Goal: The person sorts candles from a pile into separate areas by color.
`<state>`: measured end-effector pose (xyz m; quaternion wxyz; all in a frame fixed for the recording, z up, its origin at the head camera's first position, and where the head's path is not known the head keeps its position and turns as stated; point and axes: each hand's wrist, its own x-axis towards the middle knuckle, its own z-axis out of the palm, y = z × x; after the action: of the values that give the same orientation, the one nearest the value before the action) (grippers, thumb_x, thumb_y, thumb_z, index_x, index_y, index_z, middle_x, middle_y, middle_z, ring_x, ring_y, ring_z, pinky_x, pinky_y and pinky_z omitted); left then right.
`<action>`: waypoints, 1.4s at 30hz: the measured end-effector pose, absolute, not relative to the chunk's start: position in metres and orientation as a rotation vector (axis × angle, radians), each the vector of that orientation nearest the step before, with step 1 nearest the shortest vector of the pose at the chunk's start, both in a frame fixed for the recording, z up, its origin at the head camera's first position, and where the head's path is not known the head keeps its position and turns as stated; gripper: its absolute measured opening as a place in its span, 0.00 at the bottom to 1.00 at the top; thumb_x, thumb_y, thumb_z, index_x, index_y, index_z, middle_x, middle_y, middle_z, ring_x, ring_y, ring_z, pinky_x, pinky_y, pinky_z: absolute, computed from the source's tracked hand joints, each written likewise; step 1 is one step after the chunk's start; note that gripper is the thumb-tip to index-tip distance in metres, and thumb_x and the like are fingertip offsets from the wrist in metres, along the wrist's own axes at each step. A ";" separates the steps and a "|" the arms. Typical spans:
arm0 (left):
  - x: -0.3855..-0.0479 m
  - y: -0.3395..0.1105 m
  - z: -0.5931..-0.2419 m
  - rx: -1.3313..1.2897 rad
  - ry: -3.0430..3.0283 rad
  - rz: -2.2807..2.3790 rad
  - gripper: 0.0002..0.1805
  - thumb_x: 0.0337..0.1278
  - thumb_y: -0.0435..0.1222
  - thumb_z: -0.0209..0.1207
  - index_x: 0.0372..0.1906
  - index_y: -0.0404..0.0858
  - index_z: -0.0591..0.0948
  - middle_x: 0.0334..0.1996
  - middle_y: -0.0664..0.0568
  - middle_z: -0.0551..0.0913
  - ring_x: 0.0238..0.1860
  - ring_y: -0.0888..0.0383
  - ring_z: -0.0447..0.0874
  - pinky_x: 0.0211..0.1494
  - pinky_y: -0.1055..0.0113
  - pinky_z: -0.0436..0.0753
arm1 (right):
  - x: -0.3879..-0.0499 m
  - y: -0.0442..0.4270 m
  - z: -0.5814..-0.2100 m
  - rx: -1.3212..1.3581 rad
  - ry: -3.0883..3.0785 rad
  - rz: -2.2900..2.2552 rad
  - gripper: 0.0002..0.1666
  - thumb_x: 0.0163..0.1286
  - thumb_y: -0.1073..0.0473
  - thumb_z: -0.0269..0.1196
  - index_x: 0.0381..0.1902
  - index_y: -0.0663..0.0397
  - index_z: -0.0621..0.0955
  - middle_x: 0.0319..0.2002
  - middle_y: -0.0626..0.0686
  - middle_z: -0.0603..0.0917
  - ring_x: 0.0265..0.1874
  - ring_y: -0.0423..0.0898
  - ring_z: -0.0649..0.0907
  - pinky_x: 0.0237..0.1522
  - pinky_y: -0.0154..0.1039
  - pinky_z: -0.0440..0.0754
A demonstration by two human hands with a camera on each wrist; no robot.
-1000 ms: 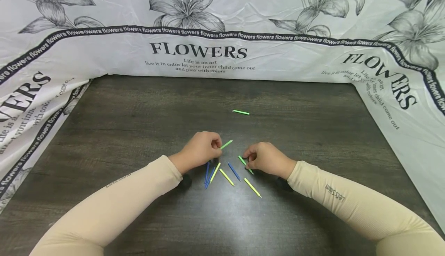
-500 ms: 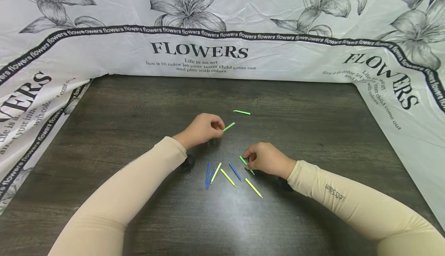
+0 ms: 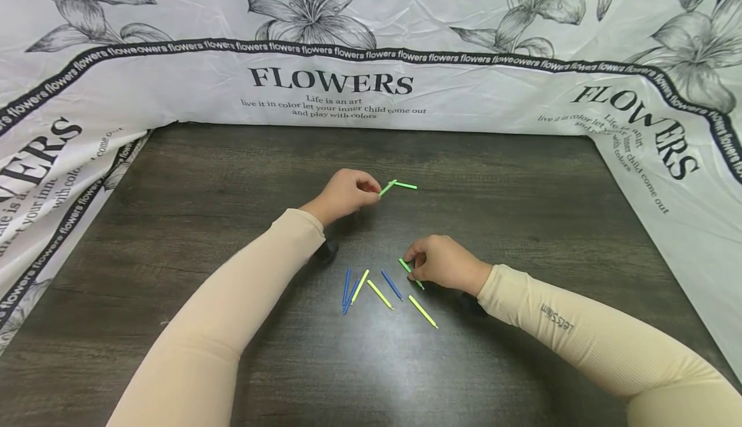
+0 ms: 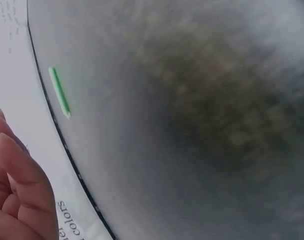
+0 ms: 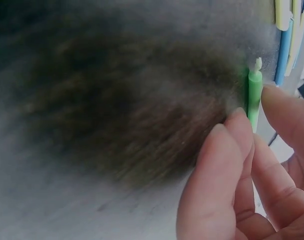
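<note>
My left hand (image 3: 346, 196) pinches a thin green candle (image 3: 387, 189) between thumb and fingertips. The tip of that candle is at the near end of another green candle (image 3: 407, 186) lying at the back; whether they touch I cannot tell. In the left wrist view the lying green candle (image 4: 60, 92) is plain, while the held one is almost out of frame beside my fingers (image 4: 21, 175). My right hand (image 3: 446, 262) has its thumb and fingers about a third green candle (image 3: 404, 264), whose pale wick shows in the right wrist view, and grips it low at the table.
Between and in front of my hands lie blue candles (image 3: 391, 284) and yellow candles (image 3: 379, 295). Two blue ones and a yellow one (image 3: 360, 286) lie close together on the left. A printed white cloth (image 3: 330, 92) borders the dark table (image 3: 261, 156) at the back and sides.
My left hand has moved away toward the back of the table with its green candle, up to the lying green one. The right hand and its candle have stayed in place.
</note>
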<state>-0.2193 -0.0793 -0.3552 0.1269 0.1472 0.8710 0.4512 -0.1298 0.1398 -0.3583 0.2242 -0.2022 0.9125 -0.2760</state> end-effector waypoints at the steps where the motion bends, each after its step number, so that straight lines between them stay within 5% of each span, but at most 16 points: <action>1: -0.222 -0.078 -0.355 0.426 2.542 1.304 0.09 0.60 0.34 0.61 0.43 0.34 0.85 0.38 0.48 0.83 0.34 0.54 0.78 0.35 0.64 0.79 | -0.130 0.140 -0.359 -0.555 2.518 -0.760 0.13 0.56 0.65 0.71 0.41 0.60 0.84 0.25 0.46 0.82 0.23 0.38 0.77 0.28 0.34 0.76; 17: -0.251 -0.061 -0.360 0.484 2.746 0.977 0.08 0.60 0.32 0.59 0.41 0.37 0.85 0.41 0.47 0.84 0.41 0.52 0.79 0.46 0.59 0.78 | -0.131 0.142 -0.358 -0.540 2.524 -0.778 0.11 0.56 0.68 0.69 0.39 0.59 0.83 0.23 0.46 0.80 0.20 0.38 0.75 0.27 0.34 0.75; 42: -0.269 -0.044 -0.366 0.457 2.780 0.748 0.05 0.61 0.32 0.59 0.39 0.38 0.84 0.40 0.48 0.83 0.35 0.54 0.76 0.41 0.60 0.77 | -0.134 0.139 -0.360 -0.530 2.485 -0.788 0.12 0.57 0.68 0.68 0.41 0.58 0.84 0.23 0.46 0.81 0.20 0.39 0.77 0.28 0.35 0.76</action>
<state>-0.2688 -0.0441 -0.3663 0.1132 0.1559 0.9475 0.2551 -0.1339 0.1386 -0.3597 0.2386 -0.1936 0.9071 -0.2876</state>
